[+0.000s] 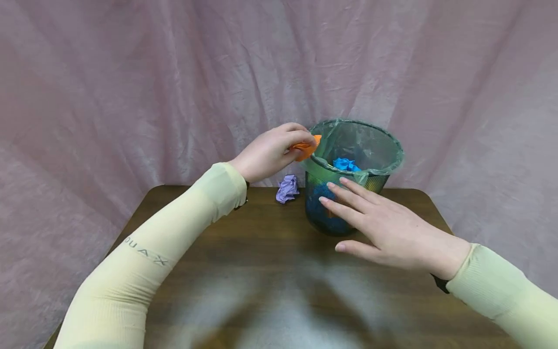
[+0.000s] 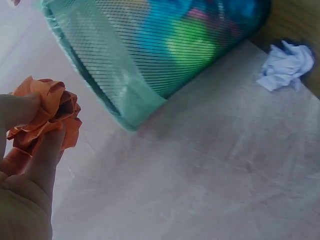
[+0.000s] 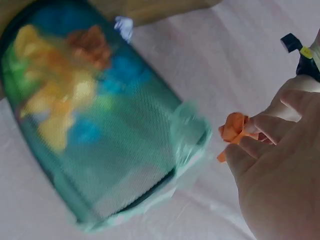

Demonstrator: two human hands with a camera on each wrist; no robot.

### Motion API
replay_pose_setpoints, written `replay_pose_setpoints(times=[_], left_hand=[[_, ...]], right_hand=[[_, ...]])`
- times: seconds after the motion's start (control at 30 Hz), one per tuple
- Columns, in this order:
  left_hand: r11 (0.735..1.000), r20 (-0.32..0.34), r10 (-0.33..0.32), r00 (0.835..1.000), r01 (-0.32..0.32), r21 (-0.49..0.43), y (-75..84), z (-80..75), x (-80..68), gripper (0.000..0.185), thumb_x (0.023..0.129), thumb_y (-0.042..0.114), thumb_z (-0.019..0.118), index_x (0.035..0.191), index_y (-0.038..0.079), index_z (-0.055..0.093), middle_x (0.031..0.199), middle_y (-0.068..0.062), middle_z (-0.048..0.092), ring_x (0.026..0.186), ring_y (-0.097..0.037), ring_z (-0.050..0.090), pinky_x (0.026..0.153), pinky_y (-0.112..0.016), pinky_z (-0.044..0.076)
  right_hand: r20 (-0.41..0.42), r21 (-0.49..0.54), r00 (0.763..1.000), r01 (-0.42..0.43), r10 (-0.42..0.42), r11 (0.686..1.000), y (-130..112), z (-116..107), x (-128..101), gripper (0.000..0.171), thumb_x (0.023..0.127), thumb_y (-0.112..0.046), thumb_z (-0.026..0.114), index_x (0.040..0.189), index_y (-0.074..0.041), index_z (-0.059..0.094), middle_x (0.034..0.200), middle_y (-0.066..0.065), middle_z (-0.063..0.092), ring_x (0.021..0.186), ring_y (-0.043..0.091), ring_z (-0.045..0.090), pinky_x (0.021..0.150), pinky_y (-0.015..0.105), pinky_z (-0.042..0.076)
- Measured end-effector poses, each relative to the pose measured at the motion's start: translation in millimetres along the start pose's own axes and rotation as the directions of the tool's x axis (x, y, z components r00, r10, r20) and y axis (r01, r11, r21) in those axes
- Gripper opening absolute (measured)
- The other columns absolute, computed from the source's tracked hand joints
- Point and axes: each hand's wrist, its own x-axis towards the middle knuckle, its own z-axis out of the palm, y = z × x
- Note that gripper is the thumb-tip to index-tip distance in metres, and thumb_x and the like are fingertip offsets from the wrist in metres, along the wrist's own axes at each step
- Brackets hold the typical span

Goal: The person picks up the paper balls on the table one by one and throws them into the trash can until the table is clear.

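My left hand (image 1: 279, 149) pinches an orange crumpled paper ball (image 2: 47, 115) between thumb and fingers, at the left rim of a mesh wastebasket (image 1: 320, 194) lined with a thin green bag. In front of the basket my right hand (image 1: 383, 220) is spread with straight fingers and holds nothing; its fingertips overlap the basket's near side in the head view. Inside the basket lies a blue crumpled paper (image 1: 346, 164). Through the mesh in the right wrist view show yellow paper (image 3: 60, 100), a brown-orange paper (image 3: 90, 47) and more coloured balls.
A lilac crumpled paper ball (image 1: 287, 189) lies near the far edge of the brown wooden table (image 1: 244, 252), left of the basket. Behind the table hangs a pink curtain (image 1: 218, 82). A dark band (image 3: 305, 65) circles the left wrist.
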Motion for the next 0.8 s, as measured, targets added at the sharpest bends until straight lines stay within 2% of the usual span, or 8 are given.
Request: replay_pose_setpoints(times=[0.1,0.27,0.4,0.67,0.8], left_hand=[[1.000,0.000,-0.006,1.000,0.006,-0.007,4.4,2.3,12.0,0.029,0.099,0.007,0.067,0.127,0.016,0.069,0.130,0.002,0.060,0.119,-0.012,0.057,0.099,-0.025,0.047],[0.999,-0.010,0.011,1.000,-0.011,-0.035,12.9,13.5,32.5,0.028,0.099,0.009,0.067,0.126,0.015,0.069,0.130,0.000,0.060,0.119,-0.013,0.057,0.099,-0.023,0.046],[0.999,0.017,-0.005,1.000,0.005,-0.034,17.9,22.7,47.9,0.028,0.100,0.012,0.067,0.127,0.016,0.068,0.131,0.000,0.059,0.118,-0.012,0.058,0.099,-0.020,0.045],[0.995,0.117,-0.098,0.988,0.097,0.017,17.7,36.2,65.9,0.033,0.101,0.018,0.066,0.134,0.019,0.066,0.136,0.002,0.058,0.121,-0.010,0.057,0.100,-0.016,0.042],[0.993,0.146,-0.115,0.983,0.112,0.028,20.9,39.8,71.8,0.035,0.102,0.018,0.065,0.136,0.021,0.064,0.138,0.004,0.057,0.124,-0.010,0.055,0.102,-0.017,0.042]], right_hand=[[-0.033,-0.011,0.999,-0.042,0.042,0.999,10,-8,-5,0.079,0.099,-0.059,0.058,0.164,-0.027,0.026,0.171,-0.003,0.013,0.157,0.025,0.010,0.116,0.052,0.032],[-0.116,0.039,0.986,-0.120,0.123,0.992,24,-16,-16,0.080,0.098,-0.046,0.068,0.164,-0.028,0.027,0.170,-0.004,0.016,0.156,0.027,0.011,0.119,0.052,0.028],[-0.150,0.072,0.974,-0.160,0.170,0.984,32,-16,-25,0.081,0.098,-0.041,0.070,0.164,-0.028,0.025,0.170,-0.002,0.017,0.157,0.027,0.010,0.120,0.052,0.024],[-0.128,0.066,0.968,-0.208,0.215,0.976,45,-14,-33,0.081,0.099,-0.042,0.067,0.165,-0.026,0.023,0.170,0.004,0.017,0.156,0.030,0.009,0.122,0.050,0.019],[-0.115,0.057,0.966,-0.226,0.232,0.972,50,-14,-38,0.080,0.100,-0.042,0.067,0.165,-0.025,0.023,0.169,0.008,0.019,0.156,0.030,0.010,0.123,0.050,0.018]])
